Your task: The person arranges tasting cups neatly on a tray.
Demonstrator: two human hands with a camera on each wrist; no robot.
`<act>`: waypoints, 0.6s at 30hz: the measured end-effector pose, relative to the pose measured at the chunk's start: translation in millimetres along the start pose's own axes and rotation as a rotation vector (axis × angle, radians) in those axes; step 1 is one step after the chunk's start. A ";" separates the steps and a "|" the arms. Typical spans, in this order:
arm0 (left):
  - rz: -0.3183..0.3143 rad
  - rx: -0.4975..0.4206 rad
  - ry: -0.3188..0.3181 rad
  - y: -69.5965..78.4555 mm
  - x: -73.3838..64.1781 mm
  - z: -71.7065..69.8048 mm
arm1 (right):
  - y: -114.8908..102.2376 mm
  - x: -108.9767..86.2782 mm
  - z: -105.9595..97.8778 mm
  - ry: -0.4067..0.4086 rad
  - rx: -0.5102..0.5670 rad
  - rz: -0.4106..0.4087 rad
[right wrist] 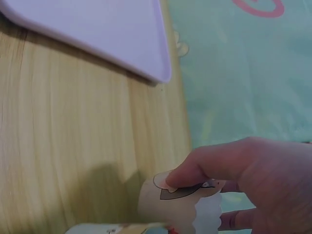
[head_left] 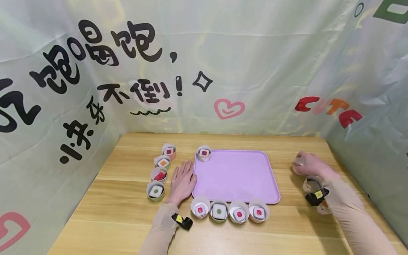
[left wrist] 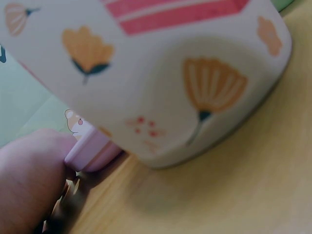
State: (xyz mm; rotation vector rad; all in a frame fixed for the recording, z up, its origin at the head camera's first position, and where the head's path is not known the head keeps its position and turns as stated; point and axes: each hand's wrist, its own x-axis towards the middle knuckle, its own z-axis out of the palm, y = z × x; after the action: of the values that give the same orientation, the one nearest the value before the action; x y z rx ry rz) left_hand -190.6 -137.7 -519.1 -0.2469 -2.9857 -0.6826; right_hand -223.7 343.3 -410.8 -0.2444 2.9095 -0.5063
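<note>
My right hand (head_left: 311, 165) grips a small printed paper cup (right wrist: 168, 202) at the table's right side, the thumb pressed on its wall and the fingers round the far side. Two more paper cups sit just below that hand, one (head_left: 310, 184) partly covered by the wrist. My left hand (head_left: 182, 181) lies with straight fingers on the table, right at the left edge of the lilac tray (head_left: 236, 175). One paper cup (head_left: 204, 157) with a white, red-centred piece stands in the tray's far left corner. A flower-printed cup (left wrist: 161, 87) looms close in the left wrist view.
Left of my left hand, several filled paper cups (head_left: 156, 196) stand in a slanting row. Another row, including a cup with a green-dotted piece (head_left: 219, 216), lines the tray's near edge. Printed cloth (head_left: 255, 71) hangs behind the wooden table (head_left: 111, 212) and along both sides.
</note>
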 end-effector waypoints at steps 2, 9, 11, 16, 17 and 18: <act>0.002 -0.001 0.002 -0.1 -0.2 -0.3 | -5.8 -0.3 -0.1 0.027 -0.002 -0.011; 0.002 0.001 0.001 -0.5 -0.7 -0.1 | -25.8 2.4 2.7 0.091 -0.044 -0.033; 0.003 0.001 0.001 -0.4 -0.9 -0.1 | -31.8 2.8 4.4 0.101 -0.042 -0.044; 0.005 0.003 0.005 -0.1 -0.9 -0.1 | -48.0 3.9 9.3 0.128 -0.008 -0.081; 0.006 0.003 0.006 0.0 -1.0 -0.1 | -50.9 4.5 10.5 0.134 -0.002 -0.089; 0.007 0.003 0.008 0.1 -1.0 -0.2 | -54.0 5.0 11.7 0.139 0.002 -0.096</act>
State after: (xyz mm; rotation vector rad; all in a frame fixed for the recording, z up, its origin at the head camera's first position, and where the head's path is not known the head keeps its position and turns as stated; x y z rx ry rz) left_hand -189.7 -137.8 -519.0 -0.2544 -2.9765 -0.6774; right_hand -219.1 288.4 -403.6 -0.3643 3.0435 -0.5629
